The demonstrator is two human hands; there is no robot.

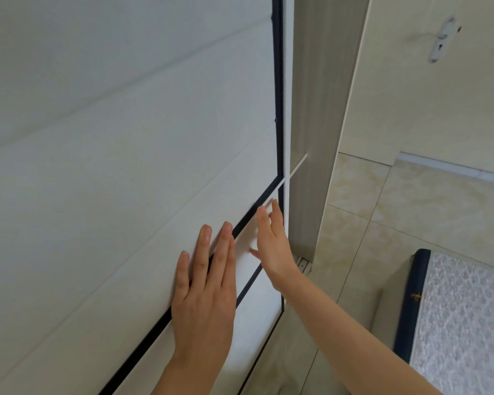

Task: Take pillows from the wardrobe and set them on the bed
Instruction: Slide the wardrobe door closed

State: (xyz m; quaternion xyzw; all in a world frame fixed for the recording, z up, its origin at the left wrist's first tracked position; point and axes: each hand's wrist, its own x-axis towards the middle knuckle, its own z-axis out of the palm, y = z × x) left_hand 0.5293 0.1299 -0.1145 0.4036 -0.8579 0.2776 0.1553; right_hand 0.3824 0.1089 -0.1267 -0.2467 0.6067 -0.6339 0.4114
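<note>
A white sliding wardrobe door with dark frame strips fills the left of the view. My left hand lies flat on the door panel, fingers spread across a dark strip. My right hand presses flat near the door's right edge, fingers pointing up. Neither hand holds anything. The door sits against the grey wood-grain wardrobe side. No pillows are visible; the inside of the wardrobe is hidden. The corner of a bed mattress with pale patterned fabric and a dark blue border shows at the lower right.
Beige floor tiles lie between the wardrobe and the bed. A cream room door with a white handle plate stands at the upper right. The wardrobe's floor track shows at the base.
</note>
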